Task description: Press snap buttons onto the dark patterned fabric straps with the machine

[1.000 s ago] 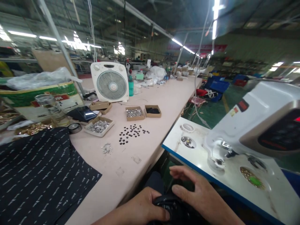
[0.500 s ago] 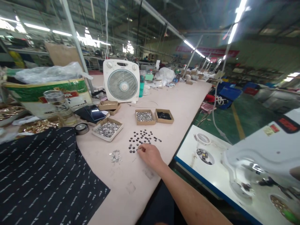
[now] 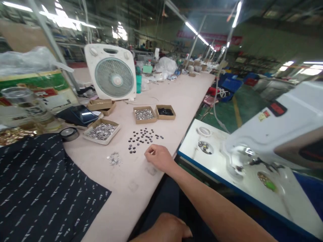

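Observation:
My right hand (image 3: 158,157) is just above the pale table, thumb and fingers pinched. A small black snap button seems to be between the fingertips, which mostly hide it. Just beyond the fingers lie loose black snap buttons (image 3: 142,136) in uneven rows. Left of them sits a small heap of silver snap parts (image 3: 115,158). At the bottom edge my left hand (image 3: 166,228) is low in front of the table, over dark clothing. Its fingers are curled in, and whatever they hold is hidden.
Boxes of silver parts (image 3: 103,131) and black parts (image 3: 165,112) stand behind. Dark printed fabric (image 3: 40,188) covers the table's left. A fan (image 3: 111,72), tape roll (image 3: 69,133) and phone (image 3: 84,114) stand farther back. A white machine (image 3: 264,121) stands on the right.
My right hand has drawn back from the black buttons, and one near its fingertips is gone from the table. My left hand has come into view. The view has shifted right and down.

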`<state>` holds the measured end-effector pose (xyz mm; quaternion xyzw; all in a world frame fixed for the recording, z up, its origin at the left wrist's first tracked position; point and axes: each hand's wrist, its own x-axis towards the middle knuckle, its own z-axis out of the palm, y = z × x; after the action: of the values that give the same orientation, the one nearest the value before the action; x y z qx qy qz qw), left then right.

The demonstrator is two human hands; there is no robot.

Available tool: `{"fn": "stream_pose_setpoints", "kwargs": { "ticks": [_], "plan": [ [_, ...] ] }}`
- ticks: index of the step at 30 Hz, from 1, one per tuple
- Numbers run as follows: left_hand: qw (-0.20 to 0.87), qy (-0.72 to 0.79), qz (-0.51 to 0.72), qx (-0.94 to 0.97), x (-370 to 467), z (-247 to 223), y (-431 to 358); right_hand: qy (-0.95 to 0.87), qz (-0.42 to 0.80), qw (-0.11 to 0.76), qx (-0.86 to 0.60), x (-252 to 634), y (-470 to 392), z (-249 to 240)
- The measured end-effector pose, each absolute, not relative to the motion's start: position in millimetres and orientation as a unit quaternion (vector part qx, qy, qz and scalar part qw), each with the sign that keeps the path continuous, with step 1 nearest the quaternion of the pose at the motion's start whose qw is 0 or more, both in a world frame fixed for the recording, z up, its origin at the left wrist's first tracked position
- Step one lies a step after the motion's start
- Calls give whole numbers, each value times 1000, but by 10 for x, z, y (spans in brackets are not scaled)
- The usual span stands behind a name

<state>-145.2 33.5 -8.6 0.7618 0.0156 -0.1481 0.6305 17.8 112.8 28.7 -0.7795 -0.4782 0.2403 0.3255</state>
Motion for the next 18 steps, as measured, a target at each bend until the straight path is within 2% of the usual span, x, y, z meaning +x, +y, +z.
{"fn": "stream_pose_setpoints", "kwargs": {
  "ticks": [6,13,18],
  "plan": [
    [547,-39,-31,836,-1524,-82,186,-257,463,485,-696,53,-458,265],
    [320,-195,34,926,-1743,-29,-53,-124,440,531,-714,-568,-1725,80],
    [283,-238,77,926,-1868,70,-161,-90,401,575,-707,-837,-2011,143]
  ]
}}
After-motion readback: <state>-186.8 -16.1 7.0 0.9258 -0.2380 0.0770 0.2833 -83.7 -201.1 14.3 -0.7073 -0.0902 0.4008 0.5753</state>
